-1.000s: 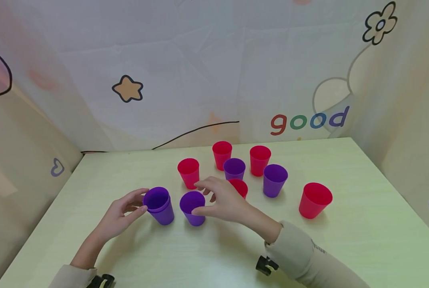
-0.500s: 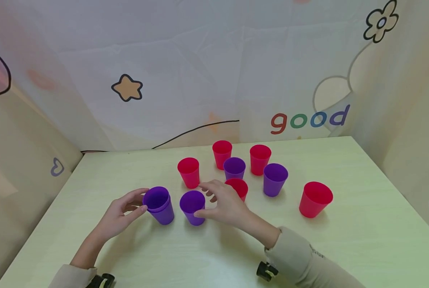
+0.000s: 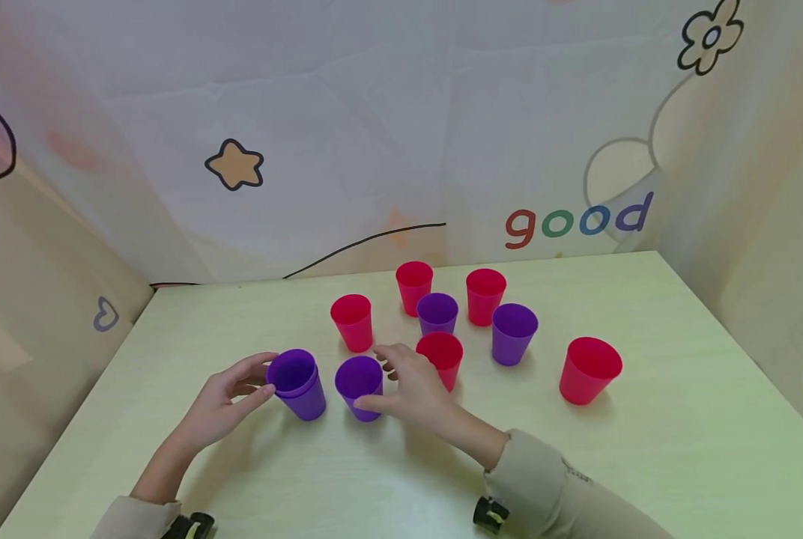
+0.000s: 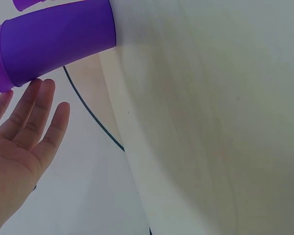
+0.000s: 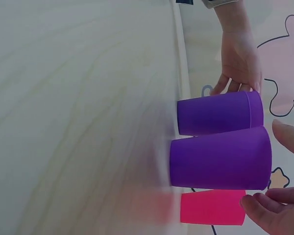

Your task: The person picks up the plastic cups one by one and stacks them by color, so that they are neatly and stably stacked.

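Note:
Two nested purple cups stand upright at the left of the group. My left hand is at their left side, thumb and fingertips at the upper cup's rim; in the left wrist view its fingers are extended with the tips against the stack. Just right of the stack stands a single purple cup. Around its right side is my right hand, thumb in front and fingers spread behind. In the right wrist view, a gap shows between the right thumb and this cup.
Behind the hands stand red cups, one at the left, one beside the right hand and two at the back, plus two purple cups. Another red cup stands apart at the right. A printed cloth hangs behind the table.
My right hand has shifted slightly, its fingers drawing back a little from over the single purple cup, and more of the red cup behind it shows. The left hand and cups stay put.

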Available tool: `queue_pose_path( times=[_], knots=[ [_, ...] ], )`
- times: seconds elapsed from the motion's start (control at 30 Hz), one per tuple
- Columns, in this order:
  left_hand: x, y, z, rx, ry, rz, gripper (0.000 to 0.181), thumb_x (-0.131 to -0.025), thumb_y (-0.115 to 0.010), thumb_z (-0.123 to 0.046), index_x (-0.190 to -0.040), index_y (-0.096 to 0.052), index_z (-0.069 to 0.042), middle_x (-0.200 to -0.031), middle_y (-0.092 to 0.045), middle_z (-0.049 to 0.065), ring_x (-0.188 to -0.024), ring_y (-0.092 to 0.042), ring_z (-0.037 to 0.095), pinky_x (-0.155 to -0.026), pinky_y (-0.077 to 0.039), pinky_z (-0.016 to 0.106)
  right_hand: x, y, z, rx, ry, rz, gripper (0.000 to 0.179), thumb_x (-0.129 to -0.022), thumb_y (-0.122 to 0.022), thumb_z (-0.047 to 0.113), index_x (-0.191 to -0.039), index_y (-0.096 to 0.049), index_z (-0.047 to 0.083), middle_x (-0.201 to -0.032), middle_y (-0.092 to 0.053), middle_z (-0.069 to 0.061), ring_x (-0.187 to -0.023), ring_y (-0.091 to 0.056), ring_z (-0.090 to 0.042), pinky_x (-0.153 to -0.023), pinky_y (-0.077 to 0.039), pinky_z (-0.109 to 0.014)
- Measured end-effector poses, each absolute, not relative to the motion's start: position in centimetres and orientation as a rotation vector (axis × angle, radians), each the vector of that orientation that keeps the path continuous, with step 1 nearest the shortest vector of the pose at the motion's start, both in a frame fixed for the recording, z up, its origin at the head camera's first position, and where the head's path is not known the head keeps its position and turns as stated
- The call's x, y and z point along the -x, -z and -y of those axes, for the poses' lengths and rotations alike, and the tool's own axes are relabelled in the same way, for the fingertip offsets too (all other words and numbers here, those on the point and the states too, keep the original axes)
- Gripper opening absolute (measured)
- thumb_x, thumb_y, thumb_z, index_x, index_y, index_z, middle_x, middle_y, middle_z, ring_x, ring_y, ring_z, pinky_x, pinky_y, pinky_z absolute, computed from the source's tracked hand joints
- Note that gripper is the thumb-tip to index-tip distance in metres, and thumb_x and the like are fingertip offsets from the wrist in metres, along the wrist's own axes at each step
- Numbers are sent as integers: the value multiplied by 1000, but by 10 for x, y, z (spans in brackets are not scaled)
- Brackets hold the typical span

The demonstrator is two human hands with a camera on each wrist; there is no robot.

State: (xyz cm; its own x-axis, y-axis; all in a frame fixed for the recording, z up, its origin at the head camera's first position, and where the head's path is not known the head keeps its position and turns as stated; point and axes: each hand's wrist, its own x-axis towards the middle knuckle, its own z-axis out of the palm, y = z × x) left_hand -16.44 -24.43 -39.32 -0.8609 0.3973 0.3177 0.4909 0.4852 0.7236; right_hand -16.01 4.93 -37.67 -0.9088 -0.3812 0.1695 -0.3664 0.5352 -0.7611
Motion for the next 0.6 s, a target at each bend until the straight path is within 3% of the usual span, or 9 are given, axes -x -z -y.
queue_pose_path(
  times=[0.6],
  knots=[
    [164,392,244,785,1339,2617,40,-87,-59,-3,-126,-50,-3,-104,-64,11,-93,-58,9,-76,-50,26,163,385,-44,594,1370,-2704,64,-69,-79,32,-122,-53,8,-109,-55,-3,-95,-54,-22,-73,-48,-28]
  ],
)
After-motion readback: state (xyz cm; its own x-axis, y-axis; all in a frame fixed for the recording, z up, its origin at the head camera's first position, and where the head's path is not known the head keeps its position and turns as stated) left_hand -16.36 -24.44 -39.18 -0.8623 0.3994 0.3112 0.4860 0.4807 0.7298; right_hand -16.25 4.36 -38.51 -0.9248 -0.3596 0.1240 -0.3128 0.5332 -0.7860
